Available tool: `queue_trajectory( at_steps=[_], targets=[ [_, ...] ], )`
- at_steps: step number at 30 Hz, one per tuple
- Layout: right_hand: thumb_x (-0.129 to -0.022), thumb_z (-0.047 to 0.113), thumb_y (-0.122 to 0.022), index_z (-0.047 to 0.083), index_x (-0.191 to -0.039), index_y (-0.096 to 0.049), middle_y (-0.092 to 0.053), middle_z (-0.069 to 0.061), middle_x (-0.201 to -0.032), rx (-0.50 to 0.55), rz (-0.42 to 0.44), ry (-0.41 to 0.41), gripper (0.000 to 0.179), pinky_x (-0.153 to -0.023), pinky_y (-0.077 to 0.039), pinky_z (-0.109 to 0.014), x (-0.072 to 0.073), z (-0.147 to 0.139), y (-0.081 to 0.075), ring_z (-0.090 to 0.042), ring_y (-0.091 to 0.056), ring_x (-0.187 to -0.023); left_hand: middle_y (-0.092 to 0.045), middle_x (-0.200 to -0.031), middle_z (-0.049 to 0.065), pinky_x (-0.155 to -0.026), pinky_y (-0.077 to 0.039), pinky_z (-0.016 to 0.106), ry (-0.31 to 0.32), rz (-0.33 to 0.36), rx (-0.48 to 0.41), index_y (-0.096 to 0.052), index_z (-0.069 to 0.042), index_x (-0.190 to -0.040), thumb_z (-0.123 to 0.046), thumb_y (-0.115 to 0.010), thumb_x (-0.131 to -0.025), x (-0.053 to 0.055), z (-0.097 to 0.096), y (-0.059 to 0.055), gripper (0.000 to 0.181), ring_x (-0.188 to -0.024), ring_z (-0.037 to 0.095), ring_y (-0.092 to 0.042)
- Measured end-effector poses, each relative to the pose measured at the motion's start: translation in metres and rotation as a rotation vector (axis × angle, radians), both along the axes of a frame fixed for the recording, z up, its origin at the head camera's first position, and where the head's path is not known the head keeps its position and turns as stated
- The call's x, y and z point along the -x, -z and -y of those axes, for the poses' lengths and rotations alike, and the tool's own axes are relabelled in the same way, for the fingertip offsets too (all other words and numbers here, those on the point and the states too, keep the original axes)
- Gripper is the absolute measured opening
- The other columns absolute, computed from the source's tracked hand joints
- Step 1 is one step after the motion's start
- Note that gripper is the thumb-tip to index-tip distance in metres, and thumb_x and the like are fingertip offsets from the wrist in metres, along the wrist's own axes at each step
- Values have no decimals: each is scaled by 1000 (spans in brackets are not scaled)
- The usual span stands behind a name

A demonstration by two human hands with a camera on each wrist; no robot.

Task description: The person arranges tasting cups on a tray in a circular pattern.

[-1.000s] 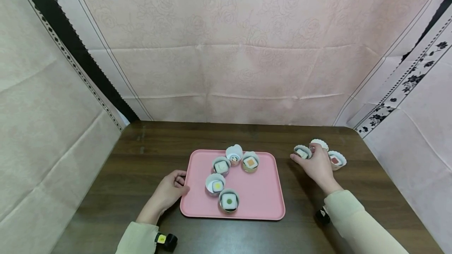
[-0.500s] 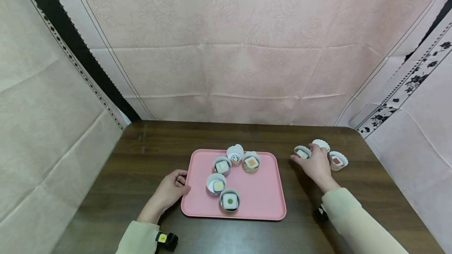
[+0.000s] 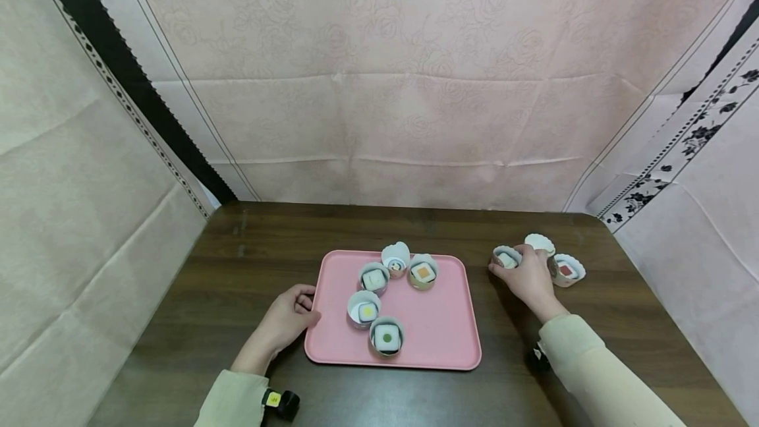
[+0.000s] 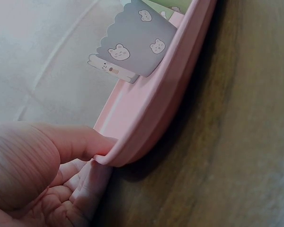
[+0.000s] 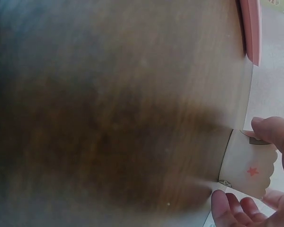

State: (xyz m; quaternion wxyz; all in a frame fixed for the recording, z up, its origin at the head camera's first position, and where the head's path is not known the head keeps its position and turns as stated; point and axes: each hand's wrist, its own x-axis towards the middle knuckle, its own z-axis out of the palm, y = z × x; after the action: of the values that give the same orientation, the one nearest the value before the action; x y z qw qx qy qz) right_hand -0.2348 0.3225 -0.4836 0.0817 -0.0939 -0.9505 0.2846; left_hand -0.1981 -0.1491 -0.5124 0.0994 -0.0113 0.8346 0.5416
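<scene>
My left hand (image 3: 283,323) pinches the left rim of a pink tray (image 3: 440,325); in the left wrist view its thumb (image 4: 80,142) lies over the tray's edge. Several paper baking cups stand on the tray, among them one with a green-dotted white square (image 3: 387,338) and one with an orange square (image 3: 423,273). To the right of the tray, my right hand (image 3: 530,282) grips a grey-rimmed paper cup (image 3: 505,257) between thumb and fingers. The right wrist view shows that cup's pale side (image 5: 248,163) with a red star, at the table surface.
Close beside the right hand stand a scalloped white cup (image 3: 539,242) and a cup with a red-marked square (image 3: 567,270). They share the brown wooden table (image 3: 284,236) with the tray. Pale patterned cloth (image 3: 379,117) hangs behind it.
The right hand and its cup have shifted very slightly left, towards the tray. The left hand keeps its hold on the tray's rim, and the cups on the tray stay put.
</scene>
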Motion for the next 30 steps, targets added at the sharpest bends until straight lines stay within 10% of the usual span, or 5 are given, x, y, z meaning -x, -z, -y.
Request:
queue_trajectory(
  at_steps=[30],
  targets=[
    [-83,35,-74,-3,-121,-48,-54,-20,-112,34,-64,-101,59,-83,-45,-52,-16,12,-15,-34,-54,-99,-55,-89,10,-62,-49,31,6,-8,-9,-57,-2,-123,1,-72,-80,1,1,2,45,-75,21,-54]
  ],
)
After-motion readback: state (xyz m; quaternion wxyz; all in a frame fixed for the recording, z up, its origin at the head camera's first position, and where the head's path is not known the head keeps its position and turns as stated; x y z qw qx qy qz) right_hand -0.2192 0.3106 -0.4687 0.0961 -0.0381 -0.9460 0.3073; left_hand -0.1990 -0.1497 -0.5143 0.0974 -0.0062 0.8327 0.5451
